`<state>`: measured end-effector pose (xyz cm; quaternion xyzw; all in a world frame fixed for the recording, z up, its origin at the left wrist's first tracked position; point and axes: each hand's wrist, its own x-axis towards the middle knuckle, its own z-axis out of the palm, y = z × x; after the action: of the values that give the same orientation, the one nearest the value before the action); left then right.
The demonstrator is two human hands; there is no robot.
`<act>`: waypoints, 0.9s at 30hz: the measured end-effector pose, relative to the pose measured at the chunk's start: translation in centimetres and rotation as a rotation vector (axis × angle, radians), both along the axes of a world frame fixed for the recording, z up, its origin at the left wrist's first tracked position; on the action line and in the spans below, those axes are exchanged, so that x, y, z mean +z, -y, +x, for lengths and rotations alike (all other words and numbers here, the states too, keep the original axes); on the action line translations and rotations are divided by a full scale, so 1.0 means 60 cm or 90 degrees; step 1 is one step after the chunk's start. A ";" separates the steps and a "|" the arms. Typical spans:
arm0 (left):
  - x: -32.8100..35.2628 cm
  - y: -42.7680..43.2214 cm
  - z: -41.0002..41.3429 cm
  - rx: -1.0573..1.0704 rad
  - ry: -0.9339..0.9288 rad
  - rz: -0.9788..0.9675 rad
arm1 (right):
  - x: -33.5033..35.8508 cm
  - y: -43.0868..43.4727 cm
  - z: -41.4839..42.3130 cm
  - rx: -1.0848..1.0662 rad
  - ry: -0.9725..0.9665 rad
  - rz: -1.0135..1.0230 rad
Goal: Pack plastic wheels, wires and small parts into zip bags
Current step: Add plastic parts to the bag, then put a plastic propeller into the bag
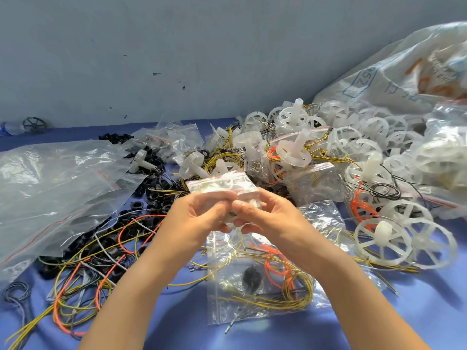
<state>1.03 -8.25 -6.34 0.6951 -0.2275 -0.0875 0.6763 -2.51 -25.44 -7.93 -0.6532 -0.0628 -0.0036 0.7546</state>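
Clear plastic with a red stripe at its seal is forming the small zip bag, which both hands are holding up over the middle of the blue sheet. The left hand and the right hand are meeting at the bag's lower half. Their fingers are curling and their thumbs are pressing in, pinching the bag from either side. White plastic pieces are showing through the film, though blur is hiding just what they are.

Below the hands, toward the near edge, a second zip bag is lying flat, holding yellow and orange wires and one black part. Loose wires in yellow, orange and grey are sprawling at the near left corner. They are tangling with a spread of black rings that is running back toward the middle. A large clear bag is lying along the left edge.

White spoked wheels are heaping up at the far right, with two more wheels lying apart near the right edge. A woven sack is slumping against the wall at the far right corner.
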 end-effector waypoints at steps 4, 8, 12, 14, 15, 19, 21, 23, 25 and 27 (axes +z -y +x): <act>0.000 -0.003 0.001 -0.034 -0.068 -0.059 | -0.001 -0.002 -0.002 -0.003 0.044 -0.013; -0.004 -0.005 0.001 -0.006 -0.034 -0.013 | 0.000 -0.008 -0.001 -0.051 0.032 0.007; -0.002 -0.003 -0.006 -0.017 0.096 0.066 | 0.001 -0.009 0.005 -0.089 -0.031 0.054; -0.004 0.000 -0.009 -0.024 0.136 0.091 | 0.000 -0.008 0.006 -0.090 -0.061 0.038; -0.005 0.001 -0.010 -0.015 0.142 0.095 | -0.001 -0.008 0.005 -0.087 -0.079 0.035; -0.005 0.005 -0.006 0.049 0.114 0.066 | 0.000 -0.009 0.005 -0.064 -0.089 0.047; -0.003 0.007 -0.004 0.064 0.076 0.038 | 0.000 -0.008 0.002 -0.053 -0.039 0.038; -0.003 0.009 -0.002 0.073 0.048 0.024 | 0.001 -0.006 -0.001 -0.052 0.025 0.019; -0.001 0.011 -0.002 0.084 0.040 0.020 | 0.001 -0.005 -0.002 -0.056 0.061 0.008; 0.001 0.011 -0.004 0.085 0.045 0.024 | 0.002 -0.004 -0.002 -0.056 0.058 0.018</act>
<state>0.78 -8.91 -6.27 0.7240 -0.2030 -0.0221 0.6589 -2.63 -25.23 -7.81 -0.6440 -0.0683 -0.0676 0.7590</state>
